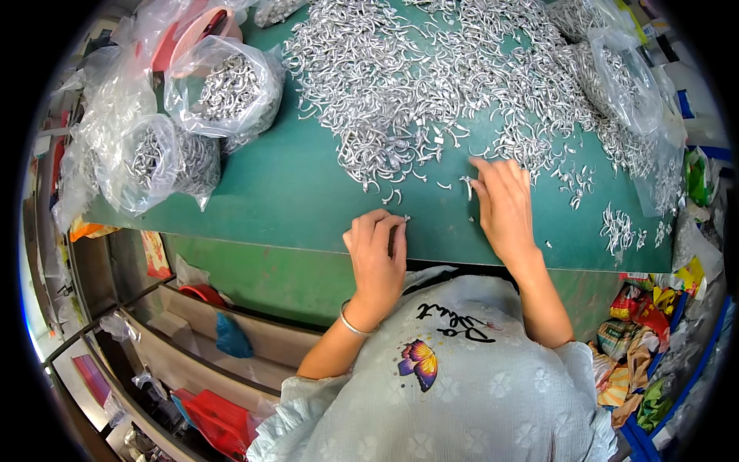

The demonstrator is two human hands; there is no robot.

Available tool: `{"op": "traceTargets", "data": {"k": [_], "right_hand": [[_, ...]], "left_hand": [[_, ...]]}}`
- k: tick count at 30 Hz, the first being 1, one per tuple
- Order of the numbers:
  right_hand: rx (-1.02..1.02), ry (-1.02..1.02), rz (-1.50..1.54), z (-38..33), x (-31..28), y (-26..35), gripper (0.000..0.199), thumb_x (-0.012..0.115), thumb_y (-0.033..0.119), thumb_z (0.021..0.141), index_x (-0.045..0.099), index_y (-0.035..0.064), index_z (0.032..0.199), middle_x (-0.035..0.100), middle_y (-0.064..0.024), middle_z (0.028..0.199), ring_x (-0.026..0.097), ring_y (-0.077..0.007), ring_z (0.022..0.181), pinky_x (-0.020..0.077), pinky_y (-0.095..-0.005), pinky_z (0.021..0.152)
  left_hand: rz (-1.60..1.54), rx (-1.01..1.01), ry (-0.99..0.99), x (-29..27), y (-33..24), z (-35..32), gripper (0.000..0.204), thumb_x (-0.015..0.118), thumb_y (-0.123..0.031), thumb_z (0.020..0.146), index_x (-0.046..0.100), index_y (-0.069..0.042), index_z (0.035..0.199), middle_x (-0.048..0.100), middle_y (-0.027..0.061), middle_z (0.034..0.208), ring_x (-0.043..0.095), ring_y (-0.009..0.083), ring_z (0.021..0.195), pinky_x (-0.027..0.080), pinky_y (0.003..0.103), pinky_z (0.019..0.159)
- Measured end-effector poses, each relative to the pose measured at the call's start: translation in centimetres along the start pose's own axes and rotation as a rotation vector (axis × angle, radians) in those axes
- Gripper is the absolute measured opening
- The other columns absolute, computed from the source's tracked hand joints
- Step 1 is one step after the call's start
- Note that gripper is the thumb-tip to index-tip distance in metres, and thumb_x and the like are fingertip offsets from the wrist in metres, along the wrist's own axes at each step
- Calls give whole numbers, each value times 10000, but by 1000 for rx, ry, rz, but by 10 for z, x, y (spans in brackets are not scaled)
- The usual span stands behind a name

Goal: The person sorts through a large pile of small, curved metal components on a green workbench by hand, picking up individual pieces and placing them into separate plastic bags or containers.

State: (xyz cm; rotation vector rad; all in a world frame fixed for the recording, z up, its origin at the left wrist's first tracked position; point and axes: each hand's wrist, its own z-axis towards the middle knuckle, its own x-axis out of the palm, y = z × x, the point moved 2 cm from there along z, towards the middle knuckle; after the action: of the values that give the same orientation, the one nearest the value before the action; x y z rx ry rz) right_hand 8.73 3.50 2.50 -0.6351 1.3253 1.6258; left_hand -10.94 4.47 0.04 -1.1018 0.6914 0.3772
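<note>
A wide heap of small curved silver metal pieces [385, 85] spreads over the green tabletop [269, 192]. At the near edge, my left hand [377, 250] is closed in a pinch, with the end of one small silver piece [406, 219] showing at its fingertips. My right hand [504, 204] reaches to the near side of the heap, thumb and forefinger apart. A single curved piece [467, 186] lies beside that thumb; whether they touch is hard to tell. Several loose pieces [391, 195] lie between the hands and the heap.
Clear plastic bags filled with silver pieces stand at the left [231, 88] and right [627, 88]. A pink basket [204, 35] is behind the left bags. Small separate piles [616, 229] sit at the right. Shelving [223, 362] lies below left, coloured packets [635, 331] below right.
</note>
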Motion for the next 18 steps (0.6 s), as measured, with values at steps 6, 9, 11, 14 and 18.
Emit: {"op": "traceTargets", "data": {"k": [6, 9, 11, 14, 18], "right_hand": [[4, -46, -9, -5, -6, -15, 131, 647, 1, 811, 640, 15, 941, 577, -101, 861, 525, -273, 825, 396, -374, 744], [137, -20, 169, -8, -16, -13, 94, 641, -3, 812, 637, 6, 905, 599, -108, 836, 543, -269, 780, 414, -362, 723], [154, 23, 309, -9, -18, -14, 92, 645, 9, 822, 643, -14, 911, 611, -95, 774, 532, -208, 666, 424, -324, 637], [398, 168, 528, -14, -17, -16, 108, 649, 35, 857, 653, -21, 949, 611, -49, 760, 483, -118, 623, 400, -272, 575], [421, 188, 689, -18, -21, -20, 115, 638, 50, 889, 656, -20, 978, 613, -10, 756, 443, -57, 612, 370, -231, 534]], "left_hand": [[22, 2, 17, 3, -3, 4, 235, 682, 9, 799, 617, -56, 1015, 577, 69, 1009, 535, 248, 922, 350, 368, 774], [-21, 16, -27, 2, -12, 6, 273, 691, -2, 800, 617, -48, 1059, 585, 79, 1046, 543, 271, 942, 380, 376, 791], [-88, 35, -33, 5, -25, 11, 304, 703, -18, 799, 616, -43, 1090, 593, 88, 1061, 549, 285, 952, 398, 382, 798], [-192, 82, 59, 24, -40, 31, 340, 718, -46, 797, 611, -35, 1119, 611, 99, 1050, 559, 295, 946, 413, 390, 797], [-247, 102, 204, 41, -52, 44, 235, 707, -39, 799, 654, -21, 1027, 646, 112, 853, 589, 290, 754, 447, 387, 701]]}}
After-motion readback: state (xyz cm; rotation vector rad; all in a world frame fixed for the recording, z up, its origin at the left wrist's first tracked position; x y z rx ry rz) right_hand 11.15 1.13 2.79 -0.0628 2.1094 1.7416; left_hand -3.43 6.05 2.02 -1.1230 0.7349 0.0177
